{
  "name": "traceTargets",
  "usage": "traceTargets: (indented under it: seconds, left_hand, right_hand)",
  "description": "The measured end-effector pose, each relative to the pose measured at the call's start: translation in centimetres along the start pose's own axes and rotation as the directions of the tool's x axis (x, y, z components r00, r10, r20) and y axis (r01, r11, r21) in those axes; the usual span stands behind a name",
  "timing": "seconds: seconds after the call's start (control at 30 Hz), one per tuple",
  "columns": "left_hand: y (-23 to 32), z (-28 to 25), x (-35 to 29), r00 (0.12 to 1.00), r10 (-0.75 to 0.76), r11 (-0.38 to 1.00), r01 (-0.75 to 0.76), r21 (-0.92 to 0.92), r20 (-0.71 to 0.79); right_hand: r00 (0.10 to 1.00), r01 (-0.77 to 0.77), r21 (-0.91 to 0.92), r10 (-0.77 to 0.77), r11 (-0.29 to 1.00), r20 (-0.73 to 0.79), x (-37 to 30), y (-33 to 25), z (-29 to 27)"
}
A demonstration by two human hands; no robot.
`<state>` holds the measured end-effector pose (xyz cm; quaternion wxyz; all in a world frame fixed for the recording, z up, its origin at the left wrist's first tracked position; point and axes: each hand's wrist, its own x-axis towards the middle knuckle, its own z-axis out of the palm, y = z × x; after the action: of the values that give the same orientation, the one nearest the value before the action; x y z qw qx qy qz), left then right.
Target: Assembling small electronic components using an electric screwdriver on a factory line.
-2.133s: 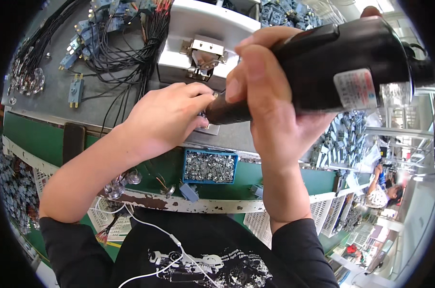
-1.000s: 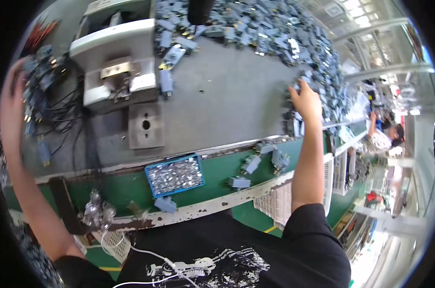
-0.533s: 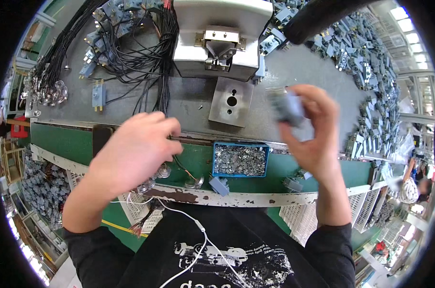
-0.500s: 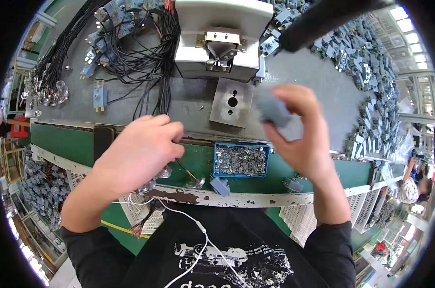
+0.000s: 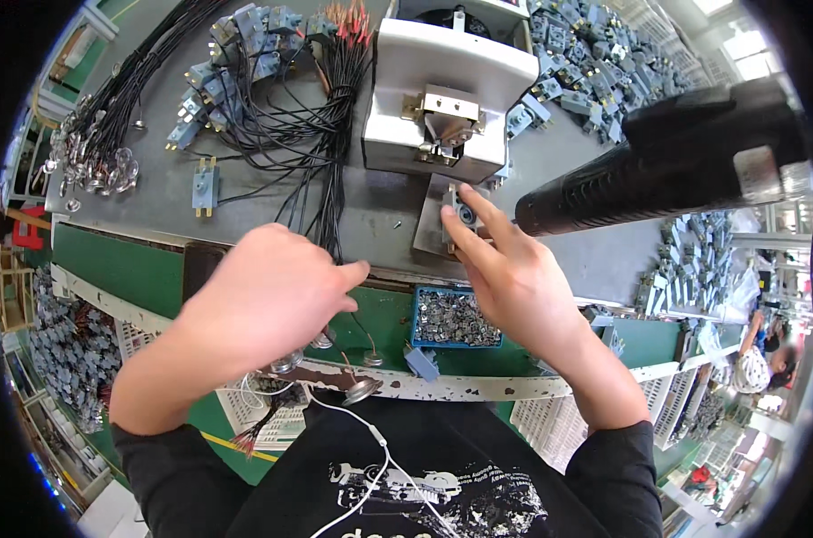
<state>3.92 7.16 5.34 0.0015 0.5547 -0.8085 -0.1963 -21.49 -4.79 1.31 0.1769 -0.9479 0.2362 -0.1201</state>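
My left hand (image 5: 268, 296) is curled over the bench's front edge with its index finger pointing right. Thin black wires (image 5: 363, 330) run out from beneath it, ending in round metal discs (image 5: 363, 390); its grip is partly hidden. My right hand (image 5: 514, 273) has its fingers on a small grey plastic block (image 5: 465, 213) with a round dark opening. The block rests on the square metal plate (image 5: 431, 235), and the right thumb is hidden. Just right of those fingers is the front end of a black powered screwdriver (image 5: 640, 170).
A white metal machine (image 5: 447, 76) stands behind the plate. A blue tray (image 5: 415, 314) of small metal parts sits at the front edge, beside a loose grey block (image 5: 422, 363). Bundled black wires (image 5: 330, 161) lie left; grey blocks (image 5: 595, 54) are heaped far right.
My right hand has brought the grey block leftward and down onto the metal plate. The black screwdriver has come lower, close to the right hand. My left index finger has stretched out; the view has shifted slightly.
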Motion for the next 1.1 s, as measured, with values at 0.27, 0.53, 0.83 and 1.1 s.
traceTargets:
  seconds: [0.27, 0.53, 0.83, 1.1]
  left_hand:
    - [-0.3, -0.7, 1.8, 0.987, 0.148, 0.988, -0.145, 0.056, -0.062]
    - [-0.6, -1.1, 4.0, 0.875, 0.145, 0.959, -0.239, -0.151, -0.461]
    - [-0.1, -0.7, 6.5, 0.862, 0.279, 0.937, -0.341, -0.076, -0.423]
    - [1.2, -1.1, 6.2, 0.850, 0.211, 0.973, -0.229, 0.023, -0.483]
  right_hand:
    - [0.994, -0.048, 0.004, 0.048, 0.999, -0.102, 0.8, 0.2, 0.5]
    - [0.994, -0.046, 0.446, 0.084, 0.894, -0.066, -1.0, 0.8, -3.5]
    - [0.997, -0.072, 0.541, 0.071, 0.838, 0.022, -2.6, -1.9, -7.4]
    - [0.912, -0.104, 0.278, 0.204, 0.955, -0.356, -2.0, -1.9, -3.0]
